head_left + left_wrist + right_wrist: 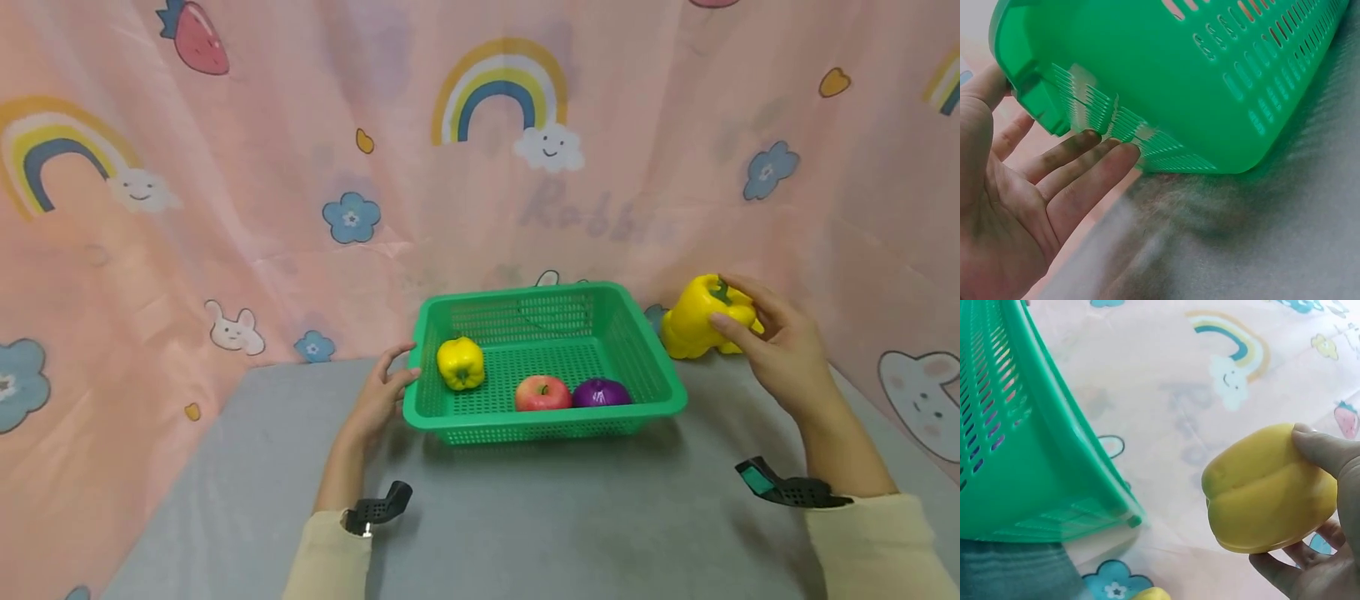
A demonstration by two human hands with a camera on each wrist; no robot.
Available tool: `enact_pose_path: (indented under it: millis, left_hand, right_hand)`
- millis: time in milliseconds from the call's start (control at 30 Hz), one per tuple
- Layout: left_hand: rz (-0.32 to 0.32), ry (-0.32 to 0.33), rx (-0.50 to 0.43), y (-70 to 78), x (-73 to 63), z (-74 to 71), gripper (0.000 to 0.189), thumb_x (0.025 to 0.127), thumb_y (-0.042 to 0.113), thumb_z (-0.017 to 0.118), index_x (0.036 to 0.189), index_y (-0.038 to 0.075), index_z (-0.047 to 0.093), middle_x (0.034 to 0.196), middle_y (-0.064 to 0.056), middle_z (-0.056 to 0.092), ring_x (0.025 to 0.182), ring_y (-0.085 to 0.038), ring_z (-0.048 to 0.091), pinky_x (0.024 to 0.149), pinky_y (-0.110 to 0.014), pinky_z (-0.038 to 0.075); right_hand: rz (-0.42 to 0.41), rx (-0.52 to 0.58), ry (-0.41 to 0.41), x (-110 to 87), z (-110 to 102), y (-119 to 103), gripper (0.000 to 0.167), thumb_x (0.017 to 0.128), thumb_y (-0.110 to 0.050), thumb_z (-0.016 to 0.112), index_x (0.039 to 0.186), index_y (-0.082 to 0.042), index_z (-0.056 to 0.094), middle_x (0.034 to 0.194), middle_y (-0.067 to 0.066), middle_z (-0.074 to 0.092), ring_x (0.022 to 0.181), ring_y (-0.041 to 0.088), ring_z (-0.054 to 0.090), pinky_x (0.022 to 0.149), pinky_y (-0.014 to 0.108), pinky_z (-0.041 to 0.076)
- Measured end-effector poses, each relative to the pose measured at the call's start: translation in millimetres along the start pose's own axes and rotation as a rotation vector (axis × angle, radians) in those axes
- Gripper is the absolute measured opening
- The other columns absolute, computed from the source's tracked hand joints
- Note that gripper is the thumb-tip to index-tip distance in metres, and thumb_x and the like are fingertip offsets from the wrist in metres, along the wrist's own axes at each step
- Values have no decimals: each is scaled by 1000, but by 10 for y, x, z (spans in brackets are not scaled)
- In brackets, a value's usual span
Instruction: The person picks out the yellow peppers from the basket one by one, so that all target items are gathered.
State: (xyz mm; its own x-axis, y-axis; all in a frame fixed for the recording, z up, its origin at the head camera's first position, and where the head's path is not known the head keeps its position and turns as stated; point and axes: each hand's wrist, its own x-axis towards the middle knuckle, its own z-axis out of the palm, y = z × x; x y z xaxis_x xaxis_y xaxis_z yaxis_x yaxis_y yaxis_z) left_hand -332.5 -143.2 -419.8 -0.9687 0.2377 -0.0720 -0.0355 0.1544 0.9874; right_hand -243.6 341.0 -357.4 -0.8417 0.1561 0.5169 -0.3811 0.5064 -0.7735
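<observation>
My right hand (780, 350) holds a yellow bell pepper (1266, 487) with a green stem, to the right of the green basket (543, 421). In the right wrist view the thumb presses its upper side and the fingers support it from below. More yellow shows close around the pepper in the head view. At the basket's left end, my left hand (375, 404) touches the rim and outer wall. Its fingers (1094, 184) are nearly straight against the slotted wall. Inside the basket are another yellow bell pepper (461, 363), a red apple (543, 393) and a purple round vegetable (602, 392).
The basket stands on a grey-covered table (525, 517). A pink patterned curtain (292, 142) hangs behind the table and along its sides. In the right wrist view, part of a yellow object (1151, 594) shows at the bottom edge, past the basket's corner.
</observation>
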Motion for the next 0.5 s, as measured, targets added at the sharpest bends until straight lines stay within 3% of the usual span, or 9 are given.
enact_pose_path:
  millis: [233, 500]
  left_hand:
    - [21, 6, 7, 61, 5, -25, 52, 102, 28, 56, 151, 30, 39, 119, -22, 68, 90, -20, 75, 71, -32, 61]
    - [12, 6, 18, -8, -4, 0, 52, 102, 29, 56, 150, 30, 40, 112, -17, 70, 88, -19, 75, 70, -32, 61]
  right_hand:
    - [48, 31, -27, 48, 33, 109, 52, 100, -9, 61, 150, -13, 49, 153, -2, 46, 128, -1, 45, 90, -1, 43]
    - [86, -29, -69, -6, 29, 258, 53, 101, -16, 62, 151, -14, 47, 156, -1, 42, 134, 1, 42, 90, -2, 41]
